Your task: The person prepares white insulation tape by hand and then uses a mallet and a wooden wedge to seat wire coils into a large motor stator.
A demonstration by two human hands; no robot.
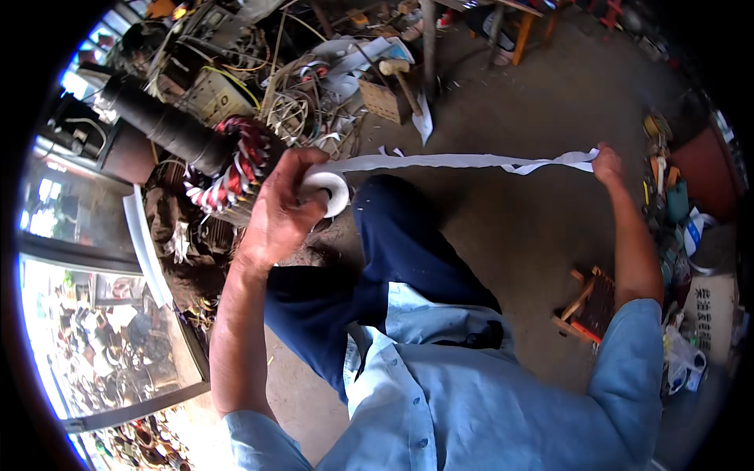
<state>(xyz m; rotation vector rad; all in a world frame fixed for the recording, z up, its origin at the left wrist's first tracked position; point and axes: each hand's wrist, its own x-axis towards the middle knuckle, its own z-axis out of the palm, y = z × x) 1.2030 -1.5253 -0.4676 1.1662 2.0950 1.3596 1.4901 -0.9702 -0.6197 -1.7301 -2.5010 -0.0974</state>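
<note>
My left hand is closed around a small roll of white tape, the fingers curled over its rim. A long white strip runs off the roll to the right, drawn nearly straight and a little twisted at its far end. That end is pinched in my right hand, held out at arm's length. Just left of the roll is a motor winding bound in red and white wrapping, with a dark thick shaft sticking out of it. The lower part of the winding is hidden by my left hand and arm.
Scrap, wires and a wooden-handled tool crowd the floor at the far left. A small wooden stool stands at right, near a cardboard box. Glass panes line the left side. Bare floor lies beyond the strip.
</note>
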